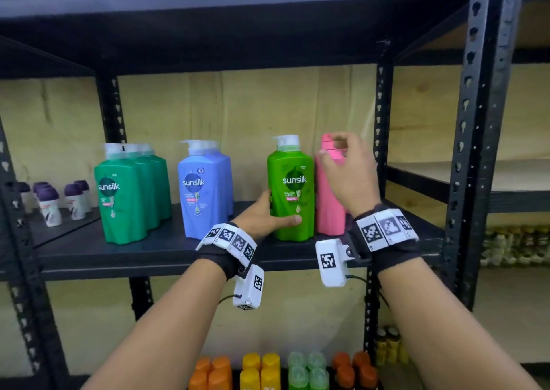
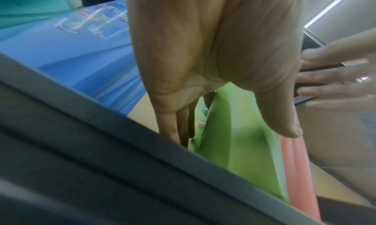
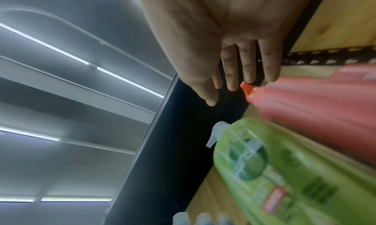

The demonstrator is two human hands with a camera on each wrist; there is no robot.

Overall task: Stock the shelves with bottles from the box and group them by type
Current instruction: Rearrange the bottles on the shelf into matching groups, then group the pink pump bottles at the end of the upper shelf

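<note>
A black metal shelving unit (image 1: 473,139) stands before you against a pale plywood backing, and its middle shelf (image 1: 154,249) carries the pump bottles in groups; at the left of that shelf stands a row of dark green bottles (image 1: 125,199), one behind another, then a row of blue bottles (image 1: 205,190), then, well apart from the blue, the light green bottle (image 1: 293,191) with the pink bottle (image 1: 329,199) just beside it on its right; both stand upright near the shelf's right end; your left hand (image 1: 265,217) grips the light green bottle low down, fingers round its left side and thumb laid across its front, and the left wrist view shows the same hold, thumb on the green face and fingers down the far side; your right hand (image 1: 346,175) is up at the pink bottle's cap, fingers loosely spread and relaxed; the right wrist view shows the fingertips (image 3: 231,83) at the cap but clasping nothing, though whether they touch it you cannot tell; on the neighbouring shelf to the far left stand small white bottles with purple caps (image 1: 53,202); on the shelf below sit clusters of orange (image 1: 212,371), yellow (image 1: 262,370), pale green (image 1: 308,370) and red-orange bottles (image 1: 354,369), each colour kept together
</note>
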